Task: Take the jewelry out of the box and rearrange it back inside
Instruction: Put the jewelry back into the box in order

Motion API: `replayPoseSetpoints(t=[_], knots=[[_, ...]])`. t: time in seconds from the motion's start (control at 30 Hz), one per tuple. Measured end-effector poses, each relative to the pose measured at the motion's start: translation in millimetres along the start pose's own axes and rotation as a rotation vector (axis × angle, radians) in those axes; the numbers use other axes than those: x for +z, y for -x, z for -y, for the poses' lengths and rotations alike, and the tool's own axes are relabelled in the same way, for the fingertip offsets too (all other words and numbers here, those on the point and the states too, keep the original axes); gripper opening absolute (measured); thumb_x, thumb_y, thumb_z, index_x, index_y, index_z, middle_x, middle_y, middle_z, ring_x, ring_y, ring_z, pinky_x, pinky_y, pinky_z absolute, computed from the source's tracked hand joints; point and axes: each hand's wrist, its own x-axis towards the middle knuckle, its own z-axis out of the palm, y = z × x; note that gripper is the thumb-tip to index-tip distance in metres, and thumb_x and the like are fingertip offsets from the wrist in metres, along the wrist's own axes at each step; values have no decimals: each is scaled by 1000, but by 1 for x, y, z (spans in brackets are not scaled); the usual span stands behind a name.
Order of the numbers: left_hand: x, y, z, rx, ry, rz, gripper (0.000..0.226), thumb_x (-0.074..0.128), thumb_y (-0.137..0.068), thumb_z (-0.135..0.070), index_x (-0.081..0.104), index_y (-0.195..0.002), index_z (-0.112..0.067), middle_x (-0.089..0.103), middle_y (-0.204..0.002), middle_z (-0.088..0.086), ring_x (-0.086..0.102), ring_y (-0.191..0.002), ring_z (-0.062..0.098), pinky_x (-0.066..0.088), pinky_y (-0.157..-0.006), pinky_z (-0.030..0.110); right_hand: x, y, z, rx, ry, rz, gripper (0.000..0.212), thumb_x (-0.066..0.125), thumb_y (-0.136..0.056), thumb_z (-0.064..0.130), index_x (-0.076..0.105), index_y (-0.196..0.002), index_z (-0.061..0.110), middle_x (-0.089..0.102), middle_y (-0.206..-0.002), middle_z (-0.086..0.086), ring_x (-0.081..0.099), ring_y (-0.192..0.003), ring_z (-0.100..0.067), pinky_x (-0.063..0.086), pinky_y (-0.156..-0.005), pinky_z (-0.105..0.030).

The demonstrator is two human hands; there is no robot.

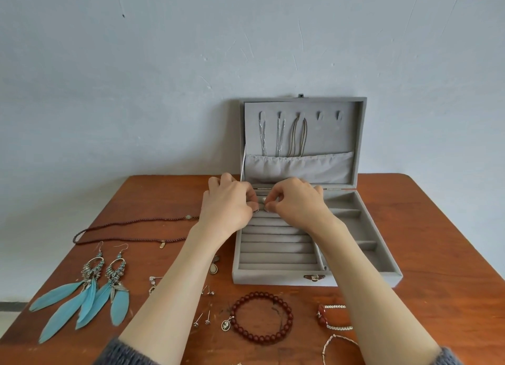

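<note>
A grey velvet jewelry box (pixel 363 275) stands open on the table, with three chains (pixel 281 135) hanging inside its lid. Both hands meet over the far end of the ring rolls (pixel 276 244). My left hand (pixel 228 203) has its fingers curled at the rolls, and a small ring (pixel 263 206) shows between the two hands. My right hand (pixel 296 200) pinches at that ring with thumb and fingertips. Exactly which fingers hold the ring is hidden.
On the brown table (pixel 437 241) lie two blue feather earrings (pixel 90 291), a dark bead necklace (pixel 131 230), a red bead bracelet (pixel 262 317), small studs (pixel 203 319), a red and pearl bracelet (pixel 332 317) and a thin chain (pixel 337 342). A wall stands close behind.
</note>
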Motion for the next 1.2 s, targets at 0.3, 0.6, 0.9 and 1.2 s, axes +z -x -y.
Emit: replayPoseSetpoints(t=[0.3, 0.6, 0.9, 1.2], knots=[[-1, 2, -1, 50, -144, -106, 17, 59, -89, -32, 66, -102, -24, 47, -122, 5, 34, -118, 27, 31, -85, 32, 3, 2, 3, -21, 56, -26, 11, 57, -87, 26, 66, -93, 25, 63, -106, 2, 45, -113, -21, 26, -90, -36], [-11, 6, -1, 107, -92, -57, 23, 55, -91, -32, 67, -110, -25, 49, -115, 7, 35, -113, 27, 37, -88, 34, -4, 4, 10, -65, -13, -58, 15, 59, -86, 32, 69, -92, 22, 67, -98, -2, 54, -104, -23, 38, -93, -37], [-30, 50, 54, 49, 167, -214, 17, 57, -90, -24, 64, -105, -21, 62, -107, -3, 56, -104, 13, 44, -89, 27, 22, 31, 44, -254, -23, -265, 20, 48, -93, 25, 64, -101, 17, 63, -101, -1, 52, -102, -22, 34, -91, -35], [-43, 69, 82, 21, 177, 97, 17, 58, -90, -23, 63, -93, -39, 53, -109, -12, 41, -106, 8, 33, -94, 30, 33, 63, 58, -373, 132, -86, 24, 49, -92, 31, 68, -105, 27, 53, -110, 4, 40, -112, -19, 25, -94, -33]])
